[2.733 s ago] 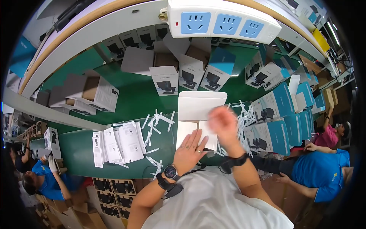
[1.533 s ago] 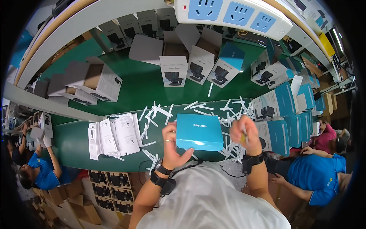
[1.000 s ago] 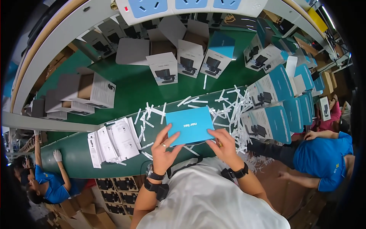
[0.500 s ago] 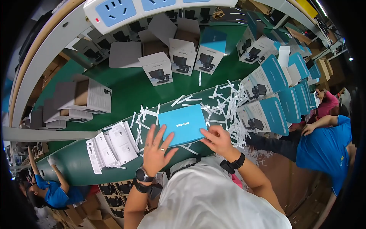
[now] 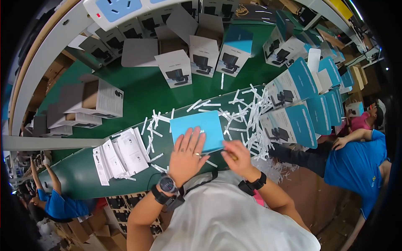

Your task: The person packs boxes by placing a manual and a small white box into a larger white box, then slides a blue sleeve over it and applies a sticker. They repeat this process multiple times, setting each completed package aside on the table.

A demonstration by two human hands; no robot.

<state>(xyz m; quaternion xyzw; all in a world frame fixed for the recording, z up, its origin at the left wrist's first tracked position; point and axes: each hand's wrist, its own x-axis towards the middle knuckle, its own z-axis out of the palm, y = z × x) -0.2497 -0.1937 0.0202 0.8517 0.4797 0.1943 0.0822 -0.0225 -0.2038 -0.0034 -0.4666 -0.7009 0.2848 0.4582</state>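
A closed light-blue carton (image 5: 213, 123) lies on the green workbench in front of me, its plain blue face up. My left hand (image 5: 187, 157) rests flat on that face, fingers stretched out and covering part of the print. Beside the carton's near right corner, my right hand (image 5: 239, 160) has its fingers curled in. A small yellowish bit shows at those fingertips, too small to name. White paper strips (image 5: 255, 117) lie scattered around the carton, most thickly to its right.
Folded white leaflets (image 5: 125, 154) are stacked at left. Open cartons (image 5: 173, 69) stand across the back, with more (image 5: 98, 100) at far left. Blue-and-white cartons (image 5: 289, 121) crowd the right. A power strip (image 5: 117, 10) hangs overhead. Co-workers in blue (image 5: 351, 163) are at both sides.
My left hand has come down flat onto the carton, moving right over its print. My right hand's fingers have curled in further near the corner. The carton has shifted slightly left.
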